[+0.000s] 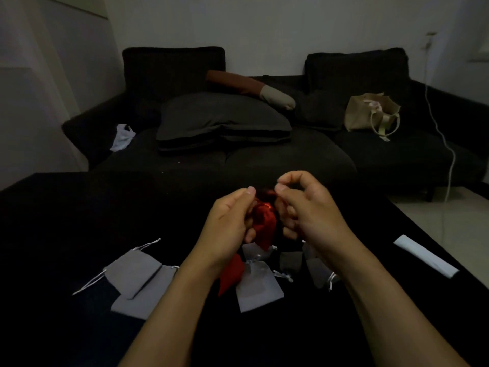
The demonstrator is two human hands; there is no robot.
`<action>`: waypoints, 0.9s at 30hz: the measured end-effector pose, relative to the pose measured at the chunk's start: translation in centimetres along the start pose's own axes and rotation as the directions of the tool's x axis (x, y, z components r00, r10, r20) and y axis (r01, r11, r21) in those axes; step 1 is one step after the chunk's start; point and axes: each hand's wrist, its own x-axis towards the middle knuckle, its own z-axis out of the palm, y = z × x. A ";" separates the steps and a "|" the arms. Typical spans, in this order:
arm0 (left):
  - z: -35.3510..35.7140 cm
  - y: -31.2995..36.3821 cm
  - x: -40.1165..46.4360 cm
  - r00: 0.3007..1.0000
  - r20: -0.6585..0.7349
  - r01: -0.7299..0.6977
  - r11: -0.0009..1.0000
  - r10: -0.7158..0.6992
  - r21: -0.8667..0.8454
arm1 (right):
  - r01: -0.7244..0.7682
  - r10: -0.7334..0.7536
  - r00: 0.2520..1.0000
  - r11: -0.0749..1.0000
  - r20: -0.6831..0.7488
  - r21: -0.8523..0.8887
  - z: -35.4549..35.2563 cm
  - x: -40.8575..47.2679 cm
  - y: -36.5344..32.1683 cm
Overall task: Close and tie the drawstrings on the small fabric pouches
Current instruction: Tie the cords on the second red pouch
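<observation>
A red pouch (263, 225) hung above a black worktop (79, 221). A second red pouch (231, 274) lay among plain grey pouches (132, 271), their drawstrings (88, 284) silvery white. The sofa (264, 160) was black, the tote bag (370, 112) beige, the paper strip (426, 256) white.

Red pouch (264, 223): drawstrings too thin and dim to trace between both grips. Second red pouch (232, 274): partly hidden under left wrist. Grey pouches at 5 o'clock (321, 274): partly covered by right forearm.

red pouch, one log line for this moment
left hand and right hand: pinching drawstrings | red pouch: held above table | knot: unclear
</observation>
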 end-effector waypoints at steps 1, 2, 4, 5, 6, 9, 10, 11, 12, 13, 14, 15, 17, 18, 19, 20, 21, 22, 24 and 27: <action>-0.3 0.1 0.0 1.000 0.008 0.010 1.000 -0.010 0.000 | 0.025 -0.024 1.000 0.994 0.010 -0.109 -0.3 -0.1 0.1; -0.5 0.2 0.0 1.000 0.008 0.013 1.000 -0.013 0.010 | 0.069 -0.064 0.998 0.969 0.029 -0.237 -0.6 -0.1 0.2; -0.8 0.0 0.2 1.000 -0.017 0.001 0.998 0.000 0.064 | 0.165 -0.142 0.986 0.851 0.083 -0.498 -1.0 -0.1 0.2; -1.0 -0.2 0.3 0.999 -0.041 -0.019 0.993 0.024 0.114 | 0.190 -0.158 0.982 0.781 0.106 -0.595 -1.1 -0.1 0.2; -1.2 -0.3 0.4 0.996 -0.066 -0.049 0.984 0.061 0.173 | 0.199 -0.160 0.980 0.729 0.120 -0.655 -1.2 -0.2 0.4; -1.4 -0.1 0.3 0.985 -0.067 -0.138 0.957 0.160 0.254 | 0.170 -0.106 0.985 0.744 0.137 -0.646 -1.0 -0.1 0.6; -1.4 0.1 0.3 0.985 -0.045 -0.150 0.965 0.164 0.217 | 0.149 -0.070 0.985 0.799 0.156 -0.583 -0.9 -0.1 0.5; -1.3 0.3 0.1 0.990 -0.026 -0.135 0.979 0.141 0.154 | 0.117 -0.028 0.984 0.849 0.177 -0.515 -0.7 -0.1 0.4; -1.2 0.4 0.0 0.995 -0.021 -0.100 0.992 0.101 0.075 | 0.097 -0.006 0.982 0.874 0.190 -0.477 -0.6 0.0 0.4; -1.1 0.5 -0.1 0.998 -0.032 -0.057 0.998 0.057 -0.002 | 0.102 -0.011 0.982 0.872 0.190 -0.478 -0.6 0.1 0.5; -0.9 0.6 -0.2 0.998 -0.054 -0.017 0.998 0.014 -0.058 | 0.125 -0.036 0.982 0.855 0.183 -0.503 -0.5 0.1 0.5; -0.8 0.6 -0.2 0.997 -0.077 0.012 0.997 -0.019 -0.083 | 0.162 -0.078 0.981 0.830 0.175 -0.534 -0.6 0.2 0.6; -0.7 0.5 -0.2 0.994 -0.105 0.032 0.997 -0.039 -0.065 | 0.241 -0.177 0.970 0.773 0.166 -0.587 -0.7 0.4 0.7; -0.8 0.4 -0.2 0.994 -0.105 0.034 0.999 -0.038 -0.036 | 0.265 -0.206 0.964 0.756 0.166 -0.598 -0.8 0.3 0.6; -1.1 0.4 -0.2 0.994 -0.101 0.037 0.999 -0.036 0.002 | 0.276 -0.217 0.961 0.756 0.170 -0.593 -0.9 0.2 0.4; -1.3 0.4 -0.2 0.995 -0.093 0.040 0.998 -0.037 0.038 | 0.283 -0.224 0.959 0.770 0.172 -0.572 -0.9 0.1 0.3; -1.5 0.4 -0.2 0.996 -0.085 0.041 0.997 -0.036 0.061 | 0.287 -0.234 0.958 0.784 0.166 -0.550 -0.9 0.1 0.1; -1.8 0.4 -0.2 0.997 -0.077 0.036 0.997 -0.031 0.073 | 0.290 -0.244 0.957 0.798 0.156 -0.529 -0.9 0.0 0.0; -2.0 0.4 -0.3 0.999 -0.052 0.013 0.992 -0.007 0.123 | 0.299 -0.268 0.954 0.812 0.135 -0.501 -0.8 -0.1 -0.2; -2.4 0.3 -0.3 0.998 0.029 -0.055 0.972 0.049 0.231 | 0.340 -0.332 0.936 0.783 0.113 -0.520 -0.9 -0.2 -0.2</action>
